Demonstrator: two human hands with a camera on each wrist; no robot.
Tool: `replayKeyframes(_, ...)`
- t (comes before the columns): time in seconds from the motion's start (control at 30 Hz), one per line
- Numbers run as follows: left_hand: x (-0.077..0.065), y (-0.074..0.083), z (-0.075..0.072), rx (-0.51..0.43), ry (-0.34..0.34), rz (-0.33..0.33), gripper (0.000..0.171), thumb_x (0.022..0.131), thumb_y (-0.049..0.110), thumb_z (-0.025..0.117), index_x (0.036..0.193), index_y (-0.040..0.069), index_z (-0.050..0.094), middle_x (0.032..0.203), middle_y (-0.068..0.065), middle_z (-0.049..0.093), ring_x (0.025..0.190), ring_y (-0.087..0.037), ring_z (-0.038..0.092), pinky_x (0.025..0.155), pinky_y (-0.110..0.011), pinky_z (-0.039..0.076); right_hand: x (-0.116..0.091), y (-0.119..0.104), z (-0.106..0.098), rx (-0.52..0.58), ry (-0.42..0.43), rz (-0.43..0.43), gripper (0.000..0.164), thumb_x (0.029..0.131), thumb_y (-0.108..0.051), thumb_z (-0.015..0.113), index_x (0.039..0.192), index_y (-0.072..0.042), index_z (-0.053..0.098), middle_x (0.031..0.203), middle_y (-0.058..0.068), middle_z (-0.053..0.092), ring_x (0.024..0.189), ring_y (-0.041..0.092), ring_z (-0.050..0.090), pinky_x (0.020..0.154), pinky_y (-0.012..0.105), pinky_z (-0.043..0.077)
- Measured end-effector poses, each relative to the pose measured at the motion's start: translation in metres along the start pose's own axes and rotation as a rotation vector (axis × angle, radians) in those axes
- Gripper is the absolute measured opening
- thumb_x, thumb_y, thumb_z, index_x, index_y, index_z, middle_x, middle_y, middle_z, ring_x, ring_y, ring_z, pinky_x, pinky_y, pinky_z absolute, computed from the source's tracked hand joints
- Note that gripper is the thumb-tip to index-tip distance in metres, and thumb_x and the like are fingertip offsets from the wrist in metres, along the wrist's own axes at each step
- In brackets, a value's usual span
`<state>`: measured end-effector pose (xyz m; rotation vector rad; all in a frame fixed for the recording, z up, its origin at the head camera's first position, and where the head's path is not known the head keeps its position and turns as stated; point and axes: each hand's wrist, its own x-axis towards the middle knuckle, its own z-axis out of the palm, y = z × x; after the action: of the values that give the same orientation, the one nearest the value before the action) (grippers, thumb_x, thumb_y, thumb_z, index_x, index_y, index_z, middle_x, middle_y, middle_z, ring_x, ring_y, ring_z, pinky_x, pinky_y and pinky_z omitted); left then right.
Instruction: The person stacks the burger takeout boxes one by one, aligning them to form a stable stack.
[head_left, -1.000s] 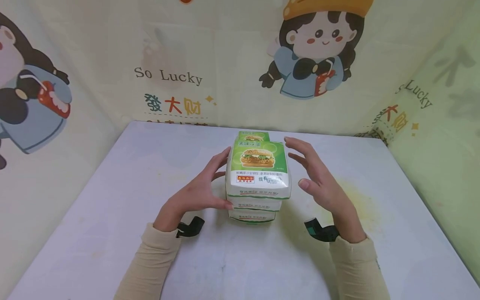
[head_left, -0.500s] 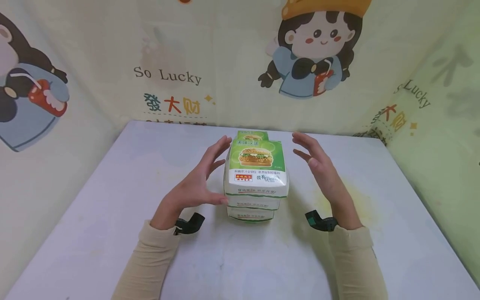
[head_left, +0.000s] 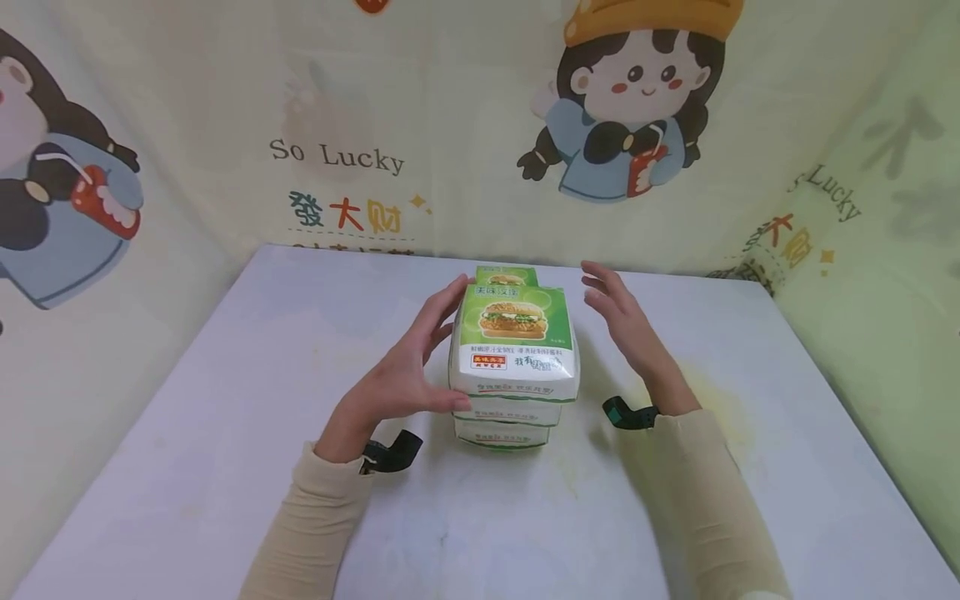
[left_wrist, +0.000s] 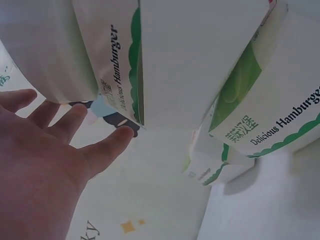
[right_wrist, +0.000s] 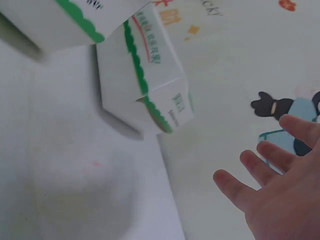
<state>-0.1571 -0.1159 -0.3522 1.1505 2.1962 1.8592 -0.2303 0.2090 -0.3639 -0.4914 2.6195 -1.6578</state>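
A stack of white and green hamburger boxes stands on the table, the top hamburger box point(head_left: 517, 333) showing a printed burger. Beneath it show the fronts of the middle box point(head_left: 525, 412) and the bottom box point(head_left: 502, 434). My left hand point(head_left: 401, 367) is at the stack's left side, thumb across the front left corner and fingers along the upper side. In the left wrist view its fingertips are spread right at a box edge. To the right of the stack my right hand point(head_left: 626, 321) is raised, fingers loosely spread, apart from the boxes and holding nothing.
Another hamburger box point(head_left: 506, 275) stands behind the stack. The white table point(head_left: 225, 467) ends at a printed cloth backdrop point(head_left: 465, 150) at the back and sides. A black wrist camera point(head_left: 393, 452) sits on the left wrist, another camera point(head_left: 628, 414) on the right.
My left hand drew slightly away from the stack and came back against it. My right hand has moved a little forward and farther from the stack. The boxes stay put.
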Motion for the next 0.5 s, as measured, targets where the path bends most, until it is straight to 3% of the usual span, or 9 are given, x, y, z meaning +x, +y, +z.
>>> replayKeyframes(0.13,0.000,-0.001,0.002,0.017,-0.002,0.012,0.118,0.069,0.008,0.086,0.159,0.024,0.012,0.164,0.004,0.015,0.153,-0.014,0.014,0.122,-0.052,0.024,0.010,0.008,0.003,-0.069,-0.018,0.064,0.061,0.103,-0.040,0.046,0.157,-0.022,0.023,0.164,0.006,0.019,0.151,0.033,0.021,0.117,0.065,0.025)
replayKeyframes(0.27,0.002,-0.003,0.002,0.039,0.006,0.020,0.117,0.068,0.006,0.085,0.159,0.019,0.013,0.162,0.005,0.019,0.151,-0.014,0.018,0.122,-0.051,0.025,0.022,0.014,0.005,-0.119,-0.049,0.101,0.064,0.102,-0.039,0.048,0.158,-0.023,0.019,0.166,0.006,0.012,0.152,0.033,0.017,0.117,0.064,0.027)
replayKeyframes(0.5,0.003,-0.004,0.002,0.051,0.010,0.026,0.116,0.068,0.004,0.085,0.159,0.017,0.014,0.160,0.004,0.022,0.149,-0.014,0.023,0.121,-0.052,0.026,0.041,0.023,0.011,-0.164,-0.118,0.097,0.071,0.100,-0.030,0.051,0.159,-0.021,0.013,0.166,0.009,0.005,0.152,0.037,0.013,0.120,0.060,0.023)
